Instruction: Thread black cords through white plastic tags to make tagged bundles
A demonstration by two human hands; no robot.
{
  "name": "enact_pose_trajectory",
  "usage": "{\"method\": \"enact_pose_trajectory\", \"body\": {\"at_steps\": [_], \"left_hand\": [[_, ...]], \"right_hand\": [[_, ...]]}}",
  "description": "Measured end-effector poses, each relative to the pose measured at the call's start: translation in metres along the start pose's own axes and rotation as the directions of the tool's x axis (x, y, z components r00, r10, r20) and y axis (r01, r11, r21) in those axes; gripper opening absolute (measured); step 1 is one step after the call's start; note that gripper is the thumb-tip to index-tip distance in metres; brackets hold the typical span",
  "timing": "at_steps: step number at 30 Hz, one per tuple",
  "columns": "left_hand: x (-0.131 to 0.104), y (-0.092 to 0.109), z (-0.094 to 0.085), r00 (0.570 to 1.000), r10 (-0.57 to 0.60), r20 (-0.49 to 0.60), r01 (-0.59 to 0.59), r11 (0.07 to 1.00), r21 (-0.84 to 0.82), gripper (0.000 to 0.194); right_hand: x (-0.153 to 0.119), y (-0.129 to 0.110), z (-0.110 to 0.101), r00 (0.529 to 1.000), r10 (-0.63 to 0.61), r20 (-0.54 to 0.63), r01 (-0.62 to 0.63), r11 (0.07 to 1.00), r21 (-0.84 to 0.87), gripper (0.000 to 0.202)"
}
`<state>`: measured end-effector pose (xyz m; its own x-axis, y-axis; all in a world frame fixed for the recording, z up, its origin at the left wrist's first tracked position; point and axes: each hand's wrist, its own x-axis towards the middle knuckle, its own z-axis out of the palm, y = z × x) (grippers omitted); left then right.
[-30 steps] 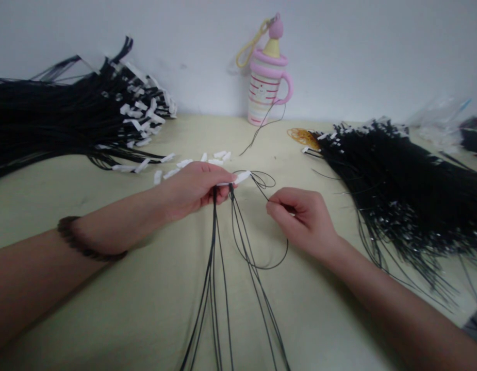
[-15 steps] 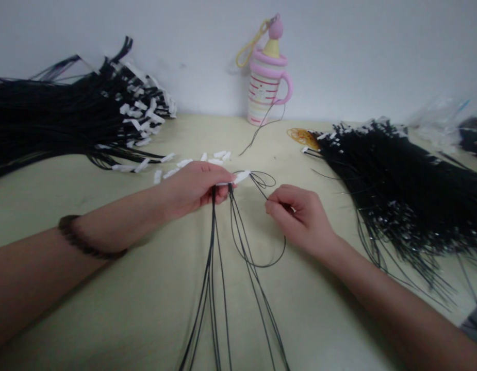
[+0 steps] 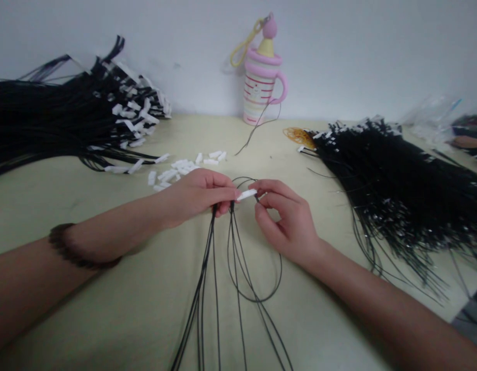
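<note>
My left hand [image 3: 207, 193], with a dark beaded bracelet [image 3: 73, 252] on its wrist, is closed around a slim white piece [image 3: 247, 195], whose right end sticks out past the thumb. Thin black cords [image 3: 207, 268] hang from below these fingers in two bundles toward the front edge of the picture. One cord [image 3: 279, 281] curves in a wide loop under my right hand [image 3: 286, 219]. The right fingertips are closed around the cord at the white piece's tip; their exact hold is partly hidden. Loose white pieces [image 3: 180, 166] lie just behind my left hand.
At the left lies a thick pile of black cords [image 3: 48, 113] with white ends. Another black bundle [image 3: 400, 180] lies at the right, beside orange loops [image 3: 298, 136]. A pink and white cup-shaped container [image 3: 259, 95] stands by the wall. A clear plastic bag [image 3: 431, 118] is at the far right.
My right hand has moved left, up to the tip of the white piece. The small cord loops there have drawn in, and the hanging loop reaches lower. Both hands sit slightly lower in view.
</note>
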<state>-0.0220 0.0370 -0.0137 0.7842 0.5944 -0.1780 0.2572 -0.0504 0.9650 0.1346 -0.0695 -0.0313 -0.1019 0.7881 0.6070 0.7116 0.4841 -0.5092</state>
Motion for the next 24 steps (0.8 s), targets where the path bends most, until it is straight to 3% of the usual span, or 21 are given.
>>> {"method": "enact_pose_trajectory", "body": {"at_steps": [6, 17, 24], "left_hand": [[0.0027, -0.0016, 0.0024, 0.995, -0.013, -0.1, 0.007, 0.998, -0.064, 0.023], [0.0025, -0.0016, 0.0016, 0.996, 0.002, -0.085, -0.009, 0.997, -0.08, 0.024], [-0.0001, 0.0028, 0.0068, 0.991, -0.002, -0.133, -0.005, 0.999, -0.047, 0.023]], "right_hand": [[0.002, -0.0012, 0.005, 0.994, 0.079, -0.072, -0.076, 0.996, 0.044, 0.015], [0.0026, 0.0016, 0.0082, 0.986, 0.113, -0.121, -0.108, 0.993, 0.043, 0.016], [0.0032, 0.0013, 0.0091, 0.987, 0.112, -0.113, -0.109, 0.993, 0.037, 0.015]]}}
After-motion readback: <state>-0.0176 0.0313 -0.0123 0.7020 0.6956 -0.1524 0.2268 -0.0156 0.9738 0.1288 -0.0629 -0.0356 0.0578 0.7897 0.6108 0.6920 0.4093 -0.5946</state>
